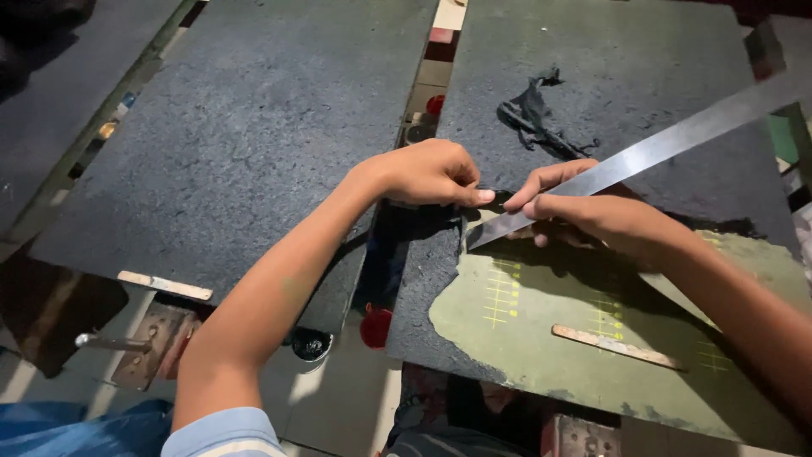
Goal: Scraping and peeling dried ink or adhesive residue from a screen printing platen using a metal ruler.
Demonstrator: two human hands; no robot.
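Note:
My left hand (427,173) pinches a small dark strip of material (499,199) at the left edge of the right-hand dark board (626,68). My right hand (584,211) grips a long steel blade (668,144) that runs up toward the right; its point rests beside the strip. Under my right hand lies a worn green cutting mat (550,338) with yellow grid marks.
A pile of black scraps (537,118) lies on the right board. A second dark board (245,135) sits to the left across a gap. A thin wooden stick (617,347) rests on the mat, another wooden strip (165,285) on the left board's edge. A red round cap (376,328) shows in the gap.

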